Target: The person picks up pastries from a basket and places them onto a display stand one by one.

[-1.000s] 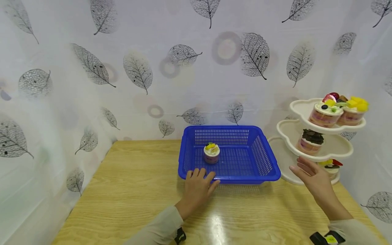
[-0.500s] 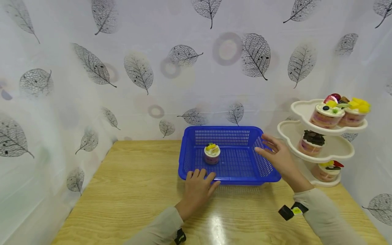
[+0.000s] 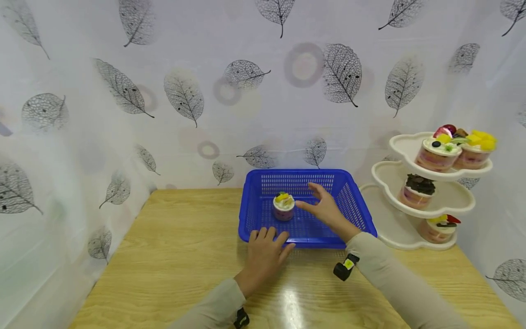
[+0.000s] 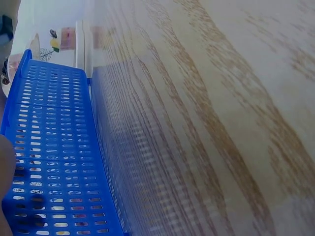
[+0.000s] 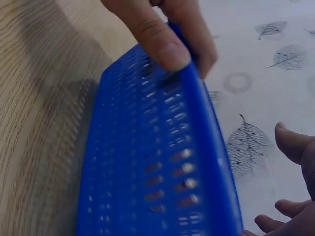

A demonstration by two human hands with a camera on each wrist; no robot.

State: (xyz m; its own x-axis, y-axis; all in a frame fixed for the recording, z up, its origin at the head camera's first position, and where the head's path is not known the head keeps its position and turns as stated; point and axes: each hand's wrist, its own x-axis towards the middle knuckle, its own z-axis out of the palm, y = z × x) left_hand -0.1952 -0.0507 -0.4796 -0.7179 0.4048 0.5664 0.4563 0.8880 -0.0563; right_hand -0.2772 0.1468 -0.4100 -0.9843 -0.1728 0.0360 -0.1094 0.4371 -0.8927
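Observation:
In the head view a dessert cup (image 3: 284, 207) with white cream and yellow fruit on top stands upright inside the blue plastic basket (image 3: 324, 241). My left hand (image 3: 264, 250) grips the basket's near rim at its left part, and in the right wrist view its thumb (image 5: 172, 55) lies on the outer side with fingers over the rim. My right hand (image 3: 326, 211) hovers over the basket just right of the cup, thumb and fingers spread apart with nothing between them. The thumb tip is close to the cup's side.
A white three-tier stand (image 3: 441, 201) is at the right. Its top tier bears fruit-topped cups (image 3: 437, 154), the middle one a cup with dark topping (image 3: 417, 191), the bottom another cup (image 3: 439, 229). A leaf-patterned curtain (image 3: 185, 151) rises behind the wooden table (image 3: 172, 246).
My right hand has moved left from beside the stand, over the basket's right side, to next to the cup. The left hand has stayed on the rim.

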